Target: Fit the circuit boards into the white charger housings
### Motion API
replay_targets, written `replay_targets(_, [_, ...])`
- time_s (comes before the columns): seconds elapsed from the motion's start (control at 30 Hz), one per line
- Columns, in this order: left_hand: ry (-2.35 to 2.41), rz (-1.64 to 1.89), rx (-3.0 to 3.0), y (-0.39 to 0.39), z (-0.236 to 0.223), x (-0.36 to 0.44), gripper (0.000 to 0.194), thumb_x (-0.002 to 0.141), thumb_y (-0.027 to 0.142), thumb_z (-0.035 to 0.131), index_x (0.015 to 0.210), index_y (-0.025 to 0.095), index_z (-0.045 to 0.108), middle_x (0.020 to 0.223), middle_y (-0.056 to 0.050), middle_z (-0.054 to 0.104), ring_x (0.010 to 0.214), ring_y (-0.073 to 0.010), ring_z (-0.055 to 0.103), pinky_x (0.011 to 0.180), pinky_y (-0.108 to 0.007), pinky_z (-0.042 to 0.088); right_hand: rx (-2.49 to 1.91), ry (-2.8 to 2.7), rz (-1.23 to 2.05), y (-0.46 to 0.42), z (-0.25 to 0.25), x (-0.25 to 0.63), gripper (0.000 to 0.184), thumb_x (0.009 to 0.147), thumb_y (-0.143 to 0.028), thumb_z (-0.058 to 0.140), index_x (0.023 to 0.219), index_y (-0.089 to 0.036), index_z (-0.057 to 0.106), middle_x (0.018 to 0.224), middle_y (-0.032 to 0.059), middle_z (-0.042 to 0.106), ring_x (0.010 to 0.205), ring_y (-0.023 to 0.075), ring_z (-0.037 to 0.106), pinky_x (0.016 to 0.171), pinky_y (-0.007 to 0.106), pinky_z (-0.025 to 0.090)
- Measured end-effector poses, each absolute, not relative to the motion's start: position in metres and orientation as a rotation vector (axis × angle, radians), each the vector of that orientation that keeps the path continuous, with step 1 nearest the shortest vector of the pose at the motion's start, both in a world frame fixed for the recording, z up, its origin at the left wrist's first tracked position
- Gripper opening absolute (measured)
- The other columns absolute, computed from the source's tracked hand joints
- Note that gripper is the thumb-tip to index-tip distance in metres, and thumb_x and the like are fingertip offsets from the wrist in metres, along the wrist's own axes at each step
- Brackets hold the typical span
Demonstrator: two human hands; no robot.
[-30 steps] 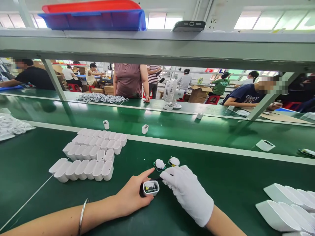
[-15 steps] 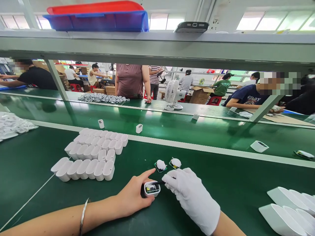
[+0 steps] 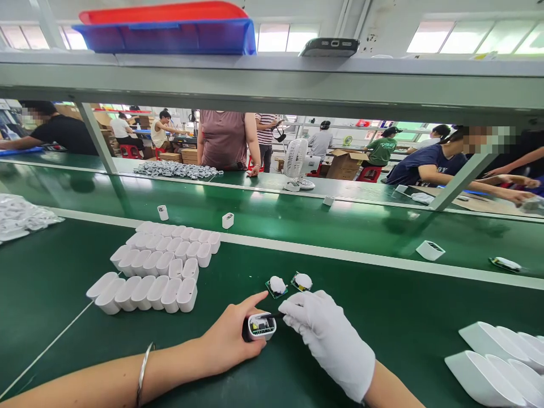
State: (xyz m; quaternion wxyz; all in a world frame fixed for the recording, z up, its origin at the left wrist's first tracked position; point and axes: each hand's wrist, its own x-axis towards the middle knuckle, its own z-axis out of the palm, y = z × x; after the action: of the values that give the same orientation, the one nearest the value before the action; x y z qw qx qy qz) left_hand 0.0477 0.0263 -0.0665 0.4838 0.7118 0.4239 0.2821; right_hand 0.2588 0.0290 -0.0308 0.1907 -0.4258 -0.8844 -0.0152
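Note:
My left hand (image 3: pixel 232 337), bare with a bangle at the wrist, is closed around a white plastic housing (image 3: pixel 272 331). A circuit board (image 3: pixel 260 325) with a yellow part shows inside its open top. In a white glove, my right hand (image 3: pixel 325 334) pinches a thin black tool (image 3: pixel 276 315), whose tip reaches into the housing's opening; the glove hides most of the tool. Just beyond my hands lie two loose circuit boards, a left one (image 3: pixel 277 285) and a right one (image 3: pixel 302 281), each topped with a white dome.
Rows of white housings (image 3: pixel 147 292) stand left, more housings (image 3: pixel 488 362) at right. Behind a white strip, a green conveyor (image 3: pixel 289 212) carries housings (image 3: pixel 430 250) and a board (image 3: pixel 505 264). A shelf (image 3: pixel 272 85) crosses above. Co-workers and a fan (image 3: pixel 296 161) are beyond.
Parts on the conveyor have shifted left. My hands stay nearly in place, with the tool still at the housing. A co-worker at the right has stretched an arm out to the right.

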Motion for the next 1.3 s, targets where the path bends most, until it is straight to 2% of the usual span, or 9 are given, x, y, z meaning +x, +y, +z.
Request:
replay_targets(0.33, [1.032, 0.691, 1.750, 0.026, -0.065, 0.049, 0.072, 0.069, 0.015, 0.058, 0.139, 0.013, 0.041, 0.102, -0.004, 0.071, 0.086, -0.0190, 0.064, 0.081, -0.029, 0.051, -1.293, -2.521, 0.066, 0.030, -0.026, 0.257, 0.024, 0.087, -0.011, 0.048, 0.081, -0.026, 0.066, 0.083, -0.0009, 0.068, 0.065, 0.0139, 0.051, 0.063, 0.028, 0.035])
replay_targets(0.57, [0.966, 0.830, 1.797, 0.021, -0.076, 0.047, 0.064, 0.068, 0.010, 0.058, 0.131, 0.019, 0.049, 0.110, -0.003, 0.071, 0.111, -0.0214, 0.062, 0.103, -0.035, 0.042, -1.550, -2.207, 0.235, 0.039, -0.031, 0.277, 0.025, 0.087, -0.025, 0.045, 0.090, -0.029, 0.070, 0.080, 0.0014, 0.069, 0.072, 0.0194, 0.059, 0.068, 0.033, 0.047])
replay_targets(0.7, [0.920, 0.917, 1.974, 0.018, -0.078, 0.044, 0.065, 0.067, 0.005, 0.057, 0.129, 0.023, 0.052, 0.115, -0.004, 0.069, 0.106, -0.0197, 0.063, 0.097, -0.034, 0.048, -1.594, -2.116, 0.643, 0.037, -0.032, 0.275, 0.023, 0.082, -0.029, 0.049, 0.084, -0.026, 0.071, 0.089, 0.0035, 0.070, 0.083, 0.0212, 0.063, 0.077, 0.035, 0.050])
replay_targets(0.8, [0.862, 1.010, 2.180, 0.014, -0.079, 0.043, 0.059, 0.071, 0.007, 0.059, 0.128, 0.022, 0.054, 0.114, -0.007, 0.067, 0.103, -0.0191, 0.063, 0.091, -0.030, 0.051, -1.523, -1.952, 1.031, 0.027, -0.023, 0.259, 0.028, 0.077, -0.035, 0.055, 0.097, -0.020, 0.069, 0.097, 0.0062, 0.068, 0.087, 0.0217, 0.061, 0.082, 0.034, 0.049])
replay_targets(0.9, [0.810, 1.178, 2.365, 0.010, -0.082, 0.045, 0.049, 0.082, 0.013, 0.060, 0.129, 0.021, 0.052, 0.112, -0.011, 0.066, 0.105, -0.0212, 0.061, 0.091, -0.032, 0.050, -1.294, -1.797, 1.525, 0.016, -0.019, 0.239, 0.039, 0.067, -0.035, 0.064, 0.101, -0.016, 0.063, 0.088, 0.0037, 0.065, 0.077, 0.0175, 0.057, 0.073, 0.029, 0.048])
replay_targets(0.97, [0.738, 1.230, 2.478, 0.008, -0.082, 0.046, 0.049, 0.086, 0.014, 0.058, 0.134, 0.020, 0.047, 0.108, -0.012, 0.069, 0.108, -0.0232, 0.060, 0.093, -0.037, 0.048, -1.158, -1.743, 1.714, 0.010, -0.023, 0.229, 0.026, 0.061, -0.026, 0.066, 0.084, -0.016, 0.061, 0.074, -0.0019, 0.059, 0.067, 0.0121, 0.050, 0.064, 0.024, 0.043])
replay_targets(1.07, [0.639, 1.097, 2.488, 0.007, -0.079, 0.046, 0.054, 0.083, 0.017, 0.065, 0.134, 0.022, 0.046, 0.123, -0.014, 0.064, 0.118, -0.0275, 0.054, 0.100, -0.043, 0.044, -1.173, -1.711, 1.682, 0.008, -0.032, 0.224, 0.014, 0.057, -0.019, 0.061, 0.069, -0.017, 0.054, 0.062, -0.0057, 0.049, 0.058, 0.0084, 0.041, 0.055, 0.021, 0.037])
replay_targets(1.17, [0.776, 0.861, 2.111, 0.007, -0.074, 0.045, 0.074, 0.065, 0.033, 0.083, 0.131, 0.020, 0.052, 0.142, -0.019, 0.045, 0.126, -0.0354, 0.047, 0.105, -0.049, 0.039, -1.167, -1.717, 1.612, 0.010, -0.034, 0.229, 0.019, 0.057, -0.019, 0.058, 0.076, -0.016, 0.057, 0.067, -0.0034, 0.055, 0.062, 0.0108, 0.047, 0.061, 0.023, 0.042])
replay_targets(1.3, [0.809, 0.811, 1.478, 0.009, -0.068, 0.048, 0.064, 0.065, 0.037, 0.083, 0.121, 0.016, 0.062, 0.116, -0.016, 0.066, 0.108, -0.0316, 0.061, 0.098, -0.046, 0.045, -1.229, -1.699, 1.521, 0.012, -0.028, 0.236, 0.016, 0.055, -0.017, 0.053, 0.071, -0.018, 0.056, 0.065, -0.0044, 0.051, 0.064, 0.0111, 0.047, 0.062, 0.022, 0.042])
